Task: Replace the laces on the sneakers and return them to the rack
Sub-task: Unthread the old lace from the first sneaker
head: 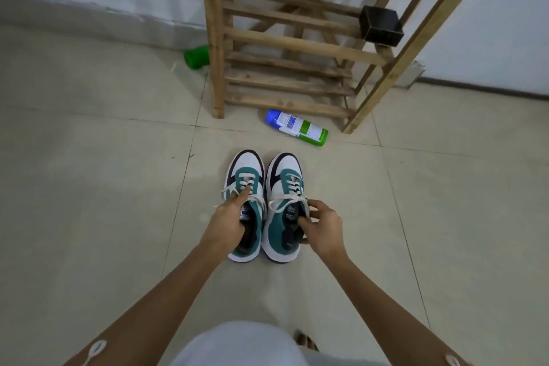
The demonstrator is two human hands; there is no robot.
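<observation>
The left hand grips the left sneaker at its tongue — fingers inside the collar. The right hand clasps the right sneaker likewise, both near the bamboo rack.

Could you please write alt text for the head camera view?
A person's left hand and right hand grip a pair of teal-and-white sneakers on a tiled floor, before a wooden rack. A spray can lies between them.
</observation>
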